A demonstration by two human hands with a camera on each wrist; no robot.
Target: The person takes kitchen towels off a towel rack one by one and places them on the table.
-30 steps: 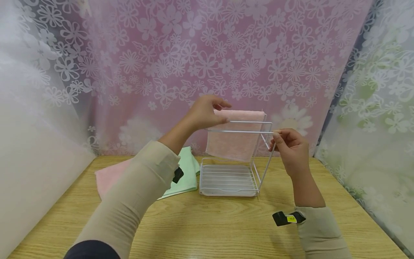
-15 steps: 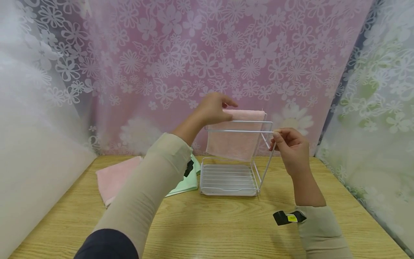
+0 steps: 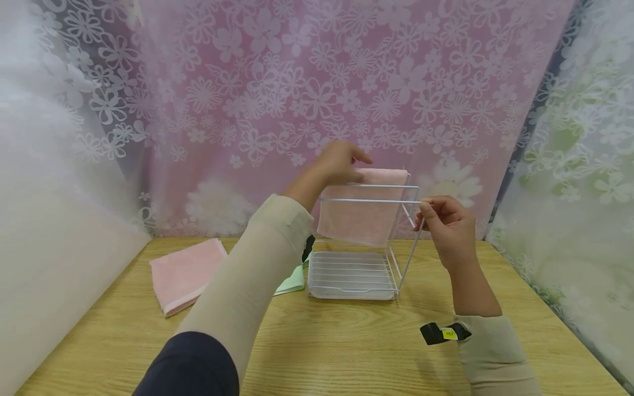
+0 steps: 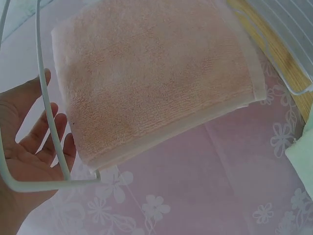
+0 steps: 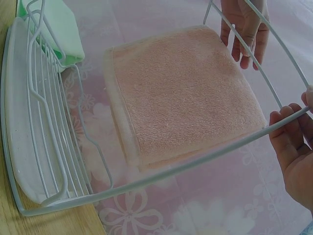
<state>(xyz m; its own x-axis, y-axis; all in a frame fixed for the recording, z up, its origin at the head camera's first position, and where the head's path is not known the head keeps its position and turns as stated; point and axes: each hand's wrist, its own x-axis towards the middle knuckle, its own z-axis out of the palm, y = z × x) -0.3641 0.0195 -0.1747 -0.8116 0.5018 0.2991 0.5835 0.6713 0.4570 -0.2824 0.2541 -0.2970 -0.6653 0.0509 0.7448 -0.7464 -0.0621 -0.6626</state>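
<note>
A white wire rack (image 3: 371,201) stands on the table, with a pink towel (image 3: 354,223) draped over its back top bar. At the bar's left end, my left hand (image 3: 342,162) is close to the towel's top, fingers loosely extended. Its fingertips come right to the towel's edge in the left wrist view, partly behind the rack's wires. My right hand (image 3: 452,231) grips the rack's front upper right corner between thumb and fingers. The right wrist view shows this towel (image 5: 186,93) hanging beyond the side wire.
Under the rack's slatted base lies a white tray (image 3: 353,297). To the left, a second pink towel (image 3: 185,275) and a green towel (image 3: 292,281) lie on the wooden table (image 3: 317,352), partly hidden by my left sleeve. A floral curtain (image 3: 277,82) hangs behind.
My left hand has moved right along the top of the hanging towel, and its sleeve now covers more of the green towel. The right hand keeps its grip on the rack.
</note>
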